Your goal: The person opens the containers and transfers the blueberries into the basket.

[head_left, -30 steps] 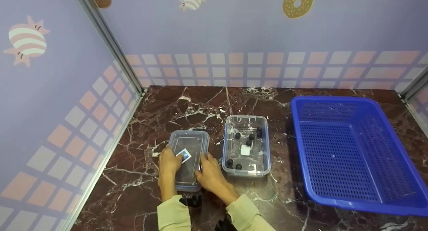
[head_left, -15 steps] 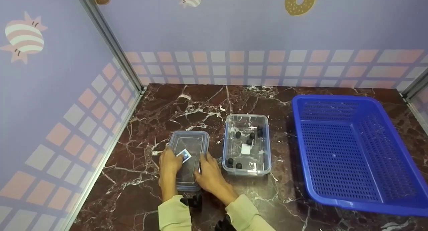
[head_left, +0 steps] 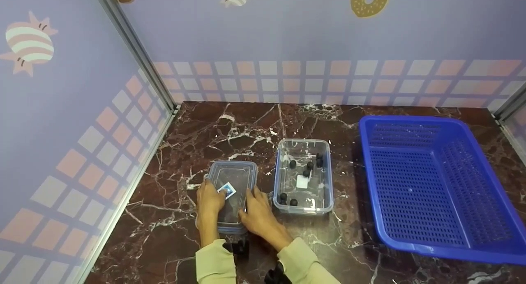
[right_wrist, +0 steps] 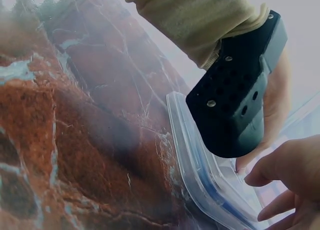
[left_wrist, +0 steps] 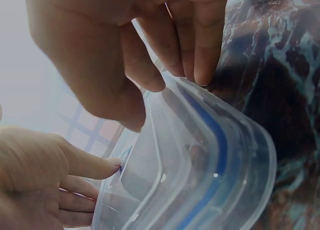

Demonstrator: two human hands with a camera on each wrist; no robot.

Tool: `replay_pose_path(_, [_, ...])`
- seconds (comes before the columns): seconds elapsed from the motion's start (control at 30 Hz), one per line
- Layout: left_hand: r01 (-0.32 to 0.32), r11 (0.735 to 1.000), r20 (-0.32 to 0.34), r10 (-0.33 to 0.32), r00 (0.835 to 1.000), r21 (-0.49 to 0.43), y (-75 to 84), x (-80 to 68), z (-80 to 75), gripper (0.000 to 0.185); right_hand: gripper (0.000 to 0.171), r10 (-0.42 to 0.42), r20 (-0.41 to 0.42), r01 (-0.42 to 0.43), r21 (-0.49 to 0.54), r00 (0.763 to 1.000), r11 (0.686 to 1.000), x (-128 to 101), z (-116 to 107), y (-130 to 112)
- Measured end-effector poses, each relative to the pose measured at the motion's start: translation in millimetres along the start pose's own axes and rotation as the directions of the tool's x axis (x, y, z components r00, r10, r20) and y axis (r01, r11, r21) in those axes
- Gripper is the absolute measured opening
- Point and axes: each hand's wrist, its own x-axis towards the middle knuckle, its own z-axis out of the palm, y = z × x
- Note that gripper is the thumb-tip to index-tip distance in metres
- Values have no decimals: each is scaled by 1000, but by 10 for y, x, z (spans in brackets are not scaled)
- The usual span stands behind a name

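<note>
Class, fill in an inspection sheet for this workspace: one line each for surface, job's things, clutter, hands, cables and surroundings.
Surface: dark red marble table with white veins.
Job's things: clear lid with a blue seal lying flat on the table; open clear container beside it, holding several small dark balls and a white label.
Clutter: empty blue basket on the right.
Hands: left hand grips the lid's left edge, thumb on top; right hand holds its right edge. Black wrist mounts show below the sleeves.
Cables: nothing seen.
Surroundings: lilac walls with checked bands, doughnut and candy pictures.
</note>
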Motion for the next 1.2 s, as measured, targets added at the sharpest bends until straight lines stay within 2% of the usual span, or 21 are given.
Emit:
replay_pose_path(0.2, [-15, 1000, -3, 15, 1000, -1, -25, -1, 0, 58, 60, -17, 13, 17, 5, 1000, 1000, -10, -8, -6])
replay_pose_path(0.53, [-36, 999, -20, 35, 999, -41, -51, 1, 23, 53, 56, -54, 15, 55, -43, 998, 998, -25, -40, -45])
replay_pose_path(0.7, [-13, 998, -3, 13, 1000, -54, -40, -13, 32, 55, 56, -113, -10, 113, -49, 993, 992, -39, -78, -72])
replay_pose_path(0.87, [-2, 999, -5, 2, 1000, -47, -16, -19, 16, 58, 52, -198, -62, 195, -52, 978, 979, -40, -142, -119])
replay_pose_path(1.1, [-76, 994, -86, 69, 994, -80, 54, -18, -11, 55, 47, -275, -118, 275, -16, 954, 961, -31, -261, -197])
replay_pose_path(1.2, [-94, 988, -97, 82, 992, -123, 101, -22, -18, 53, 48, -278, -119, 279, -5, 953, 960, -29, -323, -210])
